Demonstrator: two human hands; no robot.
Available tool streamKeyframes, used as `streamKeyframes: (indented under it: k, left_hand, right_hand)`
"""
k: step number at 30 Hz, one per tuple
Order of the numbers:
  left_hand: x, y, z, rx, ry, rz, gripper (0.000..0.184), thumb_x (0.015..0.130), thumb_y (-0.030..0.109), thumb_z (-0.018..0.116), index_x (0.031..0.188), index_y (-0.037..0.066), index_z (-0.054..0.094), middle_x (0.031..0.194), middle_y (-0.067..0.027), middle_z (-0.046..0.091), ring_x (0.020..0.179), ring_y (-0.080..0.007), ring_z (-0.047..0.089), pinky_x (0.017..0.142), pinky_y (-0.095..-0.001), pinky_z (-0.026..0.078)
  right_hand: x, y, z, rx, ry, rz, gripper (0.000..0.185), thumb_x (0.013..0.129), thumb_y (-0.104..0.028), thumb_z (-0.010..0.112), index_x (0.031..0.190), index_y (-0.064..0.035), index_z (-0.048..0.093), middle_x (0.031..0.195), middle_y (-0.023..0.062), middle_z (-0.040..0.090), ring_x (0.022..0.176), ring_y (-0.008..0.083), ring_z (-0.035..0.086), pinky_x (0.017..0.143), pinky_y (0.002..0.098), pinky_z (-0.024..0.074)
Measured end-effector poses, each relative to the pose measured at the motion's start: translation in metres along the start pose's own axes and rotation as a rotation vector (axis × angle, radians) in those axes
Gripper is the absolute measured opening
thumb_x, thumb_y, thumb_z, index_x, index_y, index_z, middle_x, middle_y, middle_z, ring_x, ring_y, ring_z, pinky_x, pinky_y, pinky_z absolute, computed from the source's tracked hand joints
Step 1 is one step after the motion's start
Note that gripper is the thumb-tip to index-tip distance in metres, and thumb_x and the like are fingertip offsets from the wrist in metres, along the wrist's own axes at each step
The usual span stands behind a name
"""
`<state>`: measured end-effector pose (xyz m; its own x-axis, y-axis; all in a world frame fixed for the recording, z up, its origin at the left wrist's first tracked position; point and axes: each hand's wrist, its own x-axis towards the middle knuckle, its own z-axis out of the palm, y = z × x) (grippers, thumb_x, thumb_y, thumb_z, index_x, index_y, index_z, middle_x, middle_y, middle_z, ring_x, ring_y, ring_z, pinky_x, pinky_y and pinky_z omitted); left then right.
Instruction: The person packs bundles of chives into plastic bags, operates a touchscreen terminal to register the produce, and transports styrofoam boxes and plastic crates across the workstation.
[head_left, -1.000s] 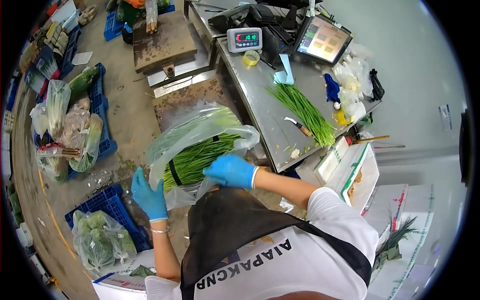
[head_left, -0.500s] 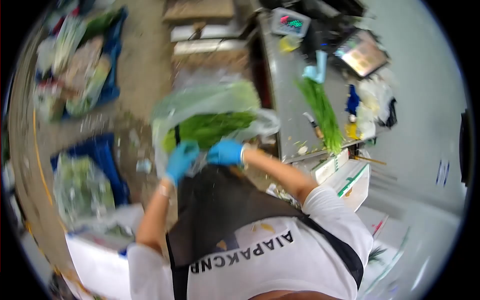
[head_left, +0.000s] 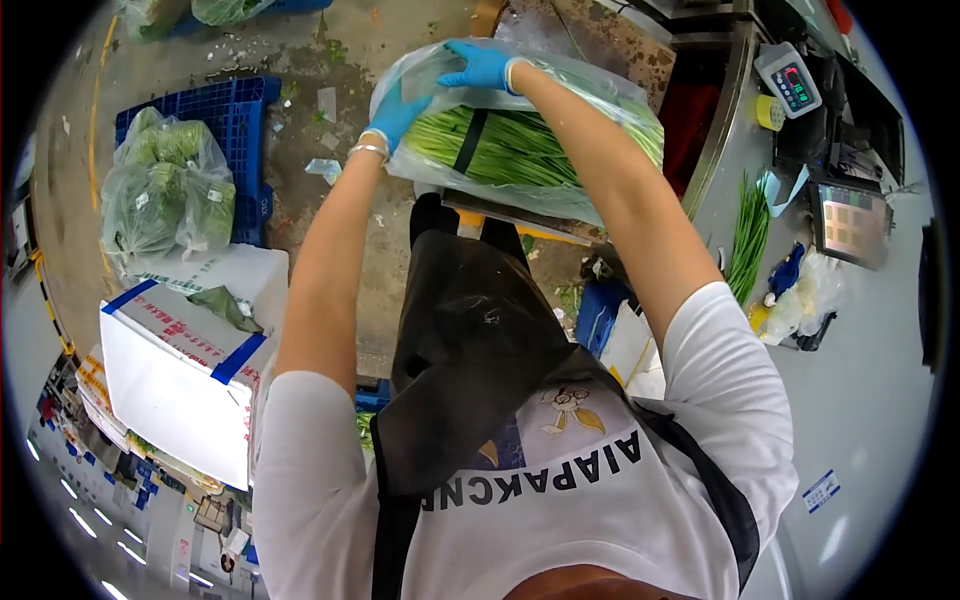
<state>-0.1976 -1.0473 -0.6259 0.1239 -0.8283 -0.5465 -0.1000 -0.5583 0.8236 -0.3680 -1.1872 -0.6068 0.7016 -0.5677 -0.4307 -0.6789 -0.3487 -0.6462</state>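
Observation:
A large clear plastic bag (head_left: 540,205) holds a thick bundle of green chives (head_left: 530,150), lying crosswise in front of me. A black band (head_left: 470,140) circles the bundle near its left end. My left hand (head_left: 398,115), in a blue glove, grips the bag's left end, its thumb pointing right. My right hand (head_left: 482,70), also gloved in blue, grips the plastic along the far edge, with thumb and forefinger apart. Some fingertips are partly hidden by the film. Both arms are stretched forward, the right forearm passing over the chives.
Right of me, a metal table (head_left: 728,110) carries a digital scale (head_left: 790,82), loose chives (head_left: 748,235), a tablet-like screen (head_left: 850,225) and crumpled plastic bags (head_left: 810,295). On the left are bagged greens (head_left: 170,185) by a blue pallet (head_left: 250,105) and a white foam box (head_left: 180,385).
Both hands have moved forward, away from my body, to the far left part of the bag. The bag and chives sit farther forward and right in view. The camera view has shifted.

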Motion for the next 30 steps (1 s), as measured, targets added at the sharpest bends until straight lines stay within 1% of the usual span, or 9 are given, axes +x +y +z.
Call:
streamKeyframes:
  k: [5,10,11,16,22,24,27,28,30]
  left_hand:
    - [-0.013,-0.013,-0.013,-0.31,-0.026,-0.043,0.073,0.088,0.031,0.066,0.144,-0.002,0.033,0.148,-0.0191,0.036,0.137,-0.0265,0.035,0.112,-0.0349,0.028]
    - [-0.103,0.033,-0.014,-0.052,-0.25,0.111,0.06,0.092,0.014,0.059,0.146,0.003,0.034,0.147,-0.0128,0.04,0.134,-0.0214,0.039,0.11,-0.0325,0.031]
    - [-0.114,0.039,-0.001,0.081,-0.177,0.293,0.053,0.091,0.008,0.059,0.141,0.002,0.042,0.142,-0.012,0.047,0.13,-0.0197,0.044,0.106,-0.0324,0.036]
    - [-0.135,0.02,0.084,0.169,0.065,0.131,0.041,0.087,0.009,0.065,0.126,-0.003,0.057,0.126,-0.0137,0.06,0.11,-0.0207,0.059,0.093,-0.0311,0.046]
    - [-0.109,-0.011,0.17,0.541,0.569,0.053,0.044,0.08,0.013,0.074,0.115,-0.008,0.058,0.113,-0.0228,0.063,0.095,-0.0296,0.063,0.079,-0.0388,0.049]
    - [-0.091,-0.026,0.168,0.414,0.587,0.019,0.042,0.081,0.02,0.074,0.111,-0.006,0.061,0.102,-0.0205,0.067,0.089,-0.0309,0.064,0.079,-0.0405,0.049]
    - [-0.094,-0.017,0.163,0.465,0.536,-0.073,0.034,0.081,0.02,0.067,0.103,-0.005,0.064,0.097,-0.0179,0.069,0.084,-0.0332,0.064,0.077,-0.0424,0.049]
    - [-0.086,-0.042,0.161,0.585,0.632,0.082,0.029,0.078,0.019,0.063,0.096,-0.003,0.066,0.089,-0.0191,0.069,0.079,-0.0337,0.063,0.075,-0.0447,0.048]
    - [-0.088,-0.021,0.163,0.705,0.61,-0.071,0.028,0.076,0.026,0.061,0.086,0.001,0.067,0.084,-0.0218,0.067,0.076,-0.0357,0.062,0.068,-0.0468,0.046]
  right_hand:
    - [-0.061,0.019,0.009,0.334,0.212,0.122,0.049,0.088,-0.037,0.063,0.126,-0.0075,0.058,0.12,0.0167,0.063,0.107,0.0298,0.062,0.092,0.0388,0.0485]
    - [-0.201,0.005,0.02,0.275,0.333,0.302,0.032,0.091,-0.035,0.06,0.102,-0.006,0.069,0.101,0.015,0.068,0.089,0.0322,0.065,0.079,0.0383,0.052]
    - [-0.23,0.0,0.023,0.247,0.328,0.357,0.031,0.091,-0.034,0.06,0.103,-0.007,0.069,0.1,0.0146,0.068,0.087,0.032,0.065,0.078,0.0378,0.0519]
    - [-0.36,-0.021,0.019,0.276,0.637,0.454,0.027,0.092,-0.03,0.06,0.112,-0.0135,0.069,0.098,0.0111,0.069,0.083,0.0283,0.066,0.075,0.0362,0.0525]
    - [-0.53,0.094,0.005,0.272,1.031,0.894,0.031,0.09,-0.022,0.059,0.12,-0.0151,0.064,0.099,0.0134,0.068,0.085,0.0296,0.066,0.075,0.0378,0.0524]
    - [-0.585,0.163,0.0,-0.282,1.0,1.013,0.034,0.089,-0.019,0.055,0.122,-0.0124,0.062,0.103,0.0158,0.066,0.088,0.0332,0.064,0.078,0.0419,0.0512]
    - [-0.63,0.261,-0.009,-0.519,0.941,0.773,0.042,0.086,-0.013,0.054,0.128,-0.0112,0.055,0.095,0.0209,0.063,0.084,0.0399,0.061,0.074,0.0498,0.049]
    - [-0.629,0.278,-0.017,-0.531,0.699,0.966,0.036,0.085,-0.013,0.056,0.121,-0.011,0.058,0.094,0.0188,0.064,0.083,0.0367,0.062,0.072,0.0485,0.0497]
    - [-0.63,0.287,-0.027,-0.63,0.655,0.791,0.027,0.082,-0.016,0.062,0.108,-0.0125,0.063,0.087,0.0159,0.063,0.08,0.0337,0.062,0.067,0.0473,0.049]
